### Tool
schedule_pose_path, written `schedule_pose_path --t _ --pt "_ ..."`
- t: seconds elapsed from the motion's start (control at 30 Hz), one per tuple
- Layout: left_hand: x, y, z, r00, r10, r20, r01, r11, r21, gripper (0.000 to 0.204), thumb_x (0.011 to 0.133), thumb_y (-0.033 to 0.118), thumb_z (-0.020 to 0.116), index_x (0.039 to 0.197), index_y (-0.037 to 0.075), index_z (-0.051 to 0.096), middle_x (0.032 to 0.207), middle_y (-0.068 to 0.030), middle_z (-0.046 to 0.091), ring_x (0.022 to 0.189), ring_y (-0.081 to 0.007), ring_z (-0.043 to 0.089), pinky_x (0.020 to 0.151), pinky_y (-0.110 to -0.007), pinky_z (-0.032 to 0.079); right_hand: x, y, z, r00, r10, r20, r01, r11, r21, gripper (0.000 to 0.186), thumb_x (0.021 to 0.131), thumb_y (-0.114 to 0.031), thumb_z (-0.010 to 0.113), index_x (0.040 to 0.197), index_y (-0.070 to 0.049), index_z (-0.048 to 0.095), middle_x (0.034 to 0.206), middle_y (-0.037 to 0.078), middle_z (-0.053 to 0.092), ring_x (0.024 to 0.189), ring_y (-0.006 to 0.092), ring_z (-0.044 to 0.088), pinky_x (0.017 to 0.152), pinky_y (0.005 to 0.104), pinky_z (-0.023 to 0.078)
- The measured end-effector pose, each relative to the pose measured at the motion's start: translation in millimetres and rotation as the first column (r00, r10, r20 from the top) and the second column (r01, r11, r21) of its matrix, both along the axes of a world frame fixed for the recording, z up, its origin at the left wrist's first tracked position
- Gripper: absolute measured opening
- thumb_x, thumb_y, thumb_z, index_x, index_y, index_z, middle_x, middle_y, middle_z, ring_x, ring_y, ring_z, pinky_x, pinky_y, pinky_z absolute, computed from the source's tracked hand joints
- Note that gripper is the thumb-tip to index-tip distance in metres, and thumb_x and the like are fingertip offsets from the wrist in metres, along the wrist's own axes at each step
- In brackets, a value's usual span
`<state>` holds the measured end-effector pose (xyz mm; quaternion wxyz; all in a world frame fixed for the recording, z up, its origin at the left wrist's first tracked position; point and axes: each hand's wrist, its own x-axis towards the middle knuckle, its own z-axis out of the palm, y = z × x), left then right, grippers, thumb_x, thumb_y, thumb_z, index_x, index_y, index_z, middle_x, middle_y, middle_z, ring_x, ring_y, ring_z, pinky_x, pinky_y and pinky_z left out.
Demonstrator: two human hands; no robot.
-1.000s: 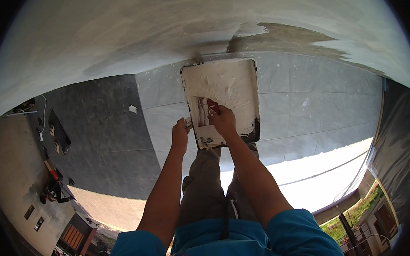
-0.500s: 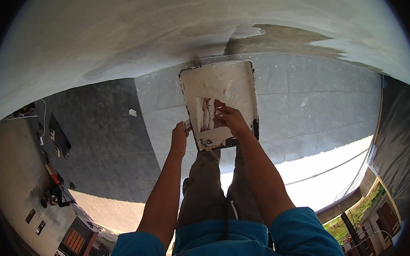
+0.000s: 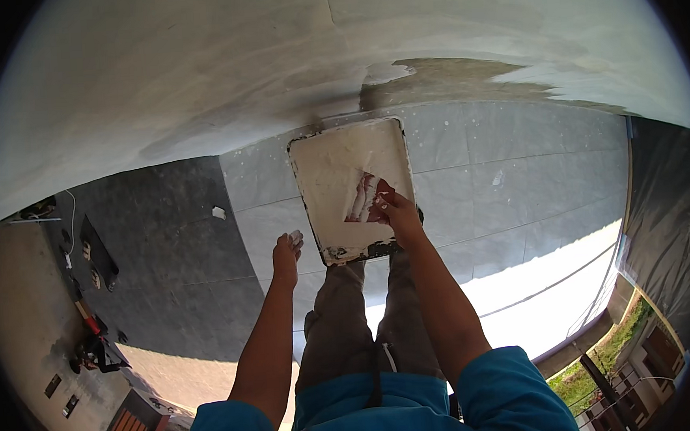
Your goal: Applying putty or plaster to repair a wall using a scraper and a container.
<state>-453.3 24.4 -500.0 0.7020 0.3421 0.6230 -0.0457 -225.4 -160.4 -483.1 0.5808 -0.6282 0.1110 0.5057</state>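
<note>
My right hand (image 3: pixel 402 214) grips a flat reddish-brown putty spreader (image 3: pixel 366 199) with a thick white band of putty across its face. The spreader is over a rectangular tray (image 3: pixel 323 252) with dark edges, coated in off-white putty, in front of my thighs. What carries the tray is hidden. Left of the tray and apart from it, my left hand (image 3: pixel 286 255) is closed, with something small and whitish at its fingertips; I cannot tell whether it is a tool or putty on the fingers.
Ahead rises a grey wall (image 3: pixel 195 90) with a darker bare patch (image 3: pixel 447 79). Light grey sheeting (image 3: pixel 532 180) and a dark floor area (image 3: pixel 166 258) lie below. A small white scrap (image 3: pixel 218 213) rests on the dark part. Dark plastic sheeting (image 3: pixel 665 219) hangs at right.
My left hand has come away from the tray's left edge, down and to the left. The tray appears slightly tilted and further left. The spreader has turned and shifted right over it.
</note>
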Motion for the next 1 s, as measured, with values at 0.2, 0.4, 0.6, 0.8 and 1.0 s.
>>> schedule_pose_path --t 0.2,0.4,0.6,0.8,1.0 --pt "-17 -1 12 0.997 -0.072 -0.039 0.073 0.997 0.023 0.061 0.094 0.047 0.035 0.136 0.007 0.05 0.135 -0.0091 0.055 0.123 -0.0219 0.05 0.103 -0.038 0.03 -12 -11 -4 0.993 -0.112 0.025 0.111 0.993 0.025 0.031 0.093 -0.015 0.062 0.119 -0.001 0.058 0.101 0.005 0.067 0.087 0.0152 0.065 0.076 0.0294 0.05" --pt "-41 -7 26 0.99 -0.111 -0.086 0.113 0.993 0.025 0.062 0.094 0.047 0.033 0.137 0.006 0.049 0.134 -0.0092 0.056 0.122 -0.0222 0.05 0.101 -0.039 0.031 -5 -11 33 0.975 -0.203 -0.086 0.212 0.971 0.109 0.03 0.094 -0.016 0.06 0.121 -0.003 0.056 0.104 0.005 0.065 0.096 0.0168 0.064 0.081 0.0307 0.05" --pt "-54 -11 41 0.986 -0.131 -0.101 0.137 0.989 0.058 0.06 0.093 0.045 0.033 0.136 0.007 0.049 0.127 -0.0074 0.06 0.115 -0.0198 0.052 0.097 -0.038 0.034 3 -17 77 0.966 -0.226 -0.124 0.251 0.934 0.254 0.03 0.093 -0.012 0.06 0.122 -0.002 0.056 0.11 0.005 0.062 0.099 0.0177 0.062 0.087 0.0329 0.051" --pt "-57 -11 58 0.981 -0.163 -0.103 0.172 0.982 0.079 0.057 0.093 0.044 0.036 0.133 0.008 0.052 0.123 -0.0063 0.061 0.11 -0.0183 0.054 0.092 -0.037 0.037 8 -24 116 0.977 -0.211 0.028 0.186 0.91 0.37 0.029 0.092 -0.007 0.061 0.12 -0.001 0.057 0.11 0.006 0.063 0.1 0.0177 0.062 0.091 0.0331 0.052" --pt "-64 -9 76 0.983 -0.177 -0.041 0.18 0.981 0.077 0.055 0.093 0.044 0.036 0.13 0.007 0.053 0.12 -0.0059 0.062 0.108 -0.0188 0.055 0.092 -0.038 0.037 -4 -30 123 0.974 -0.212 0.078 0.18 0.938 0.295 0.029 0.092 -0.008 0.061 0.12 0.0 0.057 0.106 0.007 0.064 0.099 0.018 0.063 0.091 0.033 0.052"
